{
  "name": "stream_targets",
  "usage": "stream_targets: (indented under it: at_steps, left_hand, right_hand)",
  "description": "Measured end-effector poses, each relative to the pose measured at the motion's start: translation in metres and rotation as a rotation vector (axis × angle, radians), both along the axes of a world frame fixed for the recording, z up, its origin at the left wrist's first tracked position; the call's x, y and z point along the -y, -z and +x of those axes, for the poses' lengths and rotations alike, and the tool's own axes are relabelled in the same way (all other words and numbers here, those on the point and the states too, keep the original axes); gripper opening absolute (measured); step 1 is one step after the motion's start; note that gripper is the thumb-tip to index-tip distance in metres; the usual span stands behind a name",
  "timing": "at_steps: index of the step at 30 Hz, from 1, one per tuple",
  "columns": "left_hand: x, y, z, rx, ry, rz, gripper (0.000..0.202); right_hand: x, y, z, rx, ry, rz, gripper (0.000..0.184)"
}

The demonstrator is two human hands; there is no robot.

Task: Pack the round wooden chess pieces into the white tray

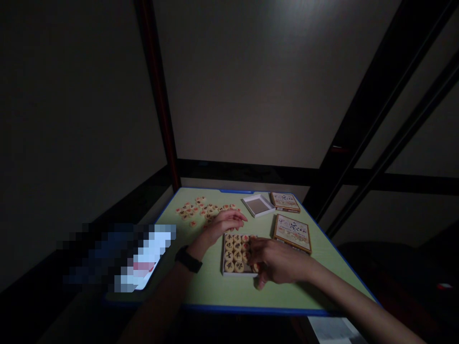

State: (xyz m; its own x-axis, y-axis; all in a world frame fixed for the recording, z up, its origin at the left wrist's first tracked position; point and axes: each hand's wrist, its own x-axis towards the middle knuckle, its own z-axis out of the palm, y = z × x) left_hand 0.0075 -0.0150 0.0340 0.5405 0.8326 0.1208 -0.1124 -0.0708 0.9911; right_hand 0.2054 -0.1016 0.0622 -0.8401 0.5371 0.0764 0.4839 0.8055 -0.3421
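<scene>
A shallow white box (225,273) near the table's middle holds rows of round wooden Chinese chess pieces (229,266), marked in black and red. My right hand (274,260) reaches over the box's right side, with its fingers bent down onto the pieces there and the thumb low at the near edge. What lies under those fingers is hidden. Just beyond the box's far left corner, my left hand (225,223) is palm down with its fingers stretched out. Loose chess pieces (210,209) are scattered behind and left of it, partly covered by it.
An open white box lid or tray (258,205) lies toward the back. Two printed boxes (285,201) lie at the right, the nearer one (293,232) beside my right hand. A bright, blurred-out screen (150,258) stands at the left edge. The green table (211,289) has a blue rim.
</scene>
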Motion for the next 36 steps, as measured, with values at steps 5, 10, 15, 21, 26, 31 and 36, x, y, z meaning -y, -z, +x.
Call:
stream_targets:
  at_steps: [5, 10, 15, 21, 26, 31, 36]
  left_hand:
    - [0.002, -0.001, 0.0, -0.003, -0.006, 0.004, 0.023]
    - [0.005, -0.004, -0.001, -0.01, 0.001, 0.008, 0.027]
    - [0.007, -0.006, 0.0, -0.024, -0.004, 0.006, 0.027]
    - [0.006, -0.005, -0.001, -0.014, -0.016, 0.005, 0.024]
    - [0.005, -0.004, -0.001, -0.007, -0.023, 0.006, 0.023]
    - [0.007, -0.004, 0.0, -0.004, -0.024, 0.035, 0.022]
    - [-0.004, -0.002, -0.003, -0.02, -0.076, 0.082, 0.024]
  right_hand:
    - [0.001, 0.0, 0.002, 0.016, -0.015, -0.003, 0.021]
    - [-0.002, 0.005, 0.004, 0.033, 0.005, -0.046, 0.017]
    - [-0.003, 0.006, 0.004, 0.023, -0.003, -0.067, 0.011]
    - [-0.004, 0.008, 0.004, 0.009, 0.008, -0.079, 0.016]
    - [-0.003, 0.007, 0.003, -0.003, 0.019, -0.087, 0.016]
    - [-0.004, 0.006, 0.001, 0.01, 0.01, -0.105, 0.016]
    - [-0.002, 0.002, 0.003, 0.016, 0.008, -0.106, 0.012]
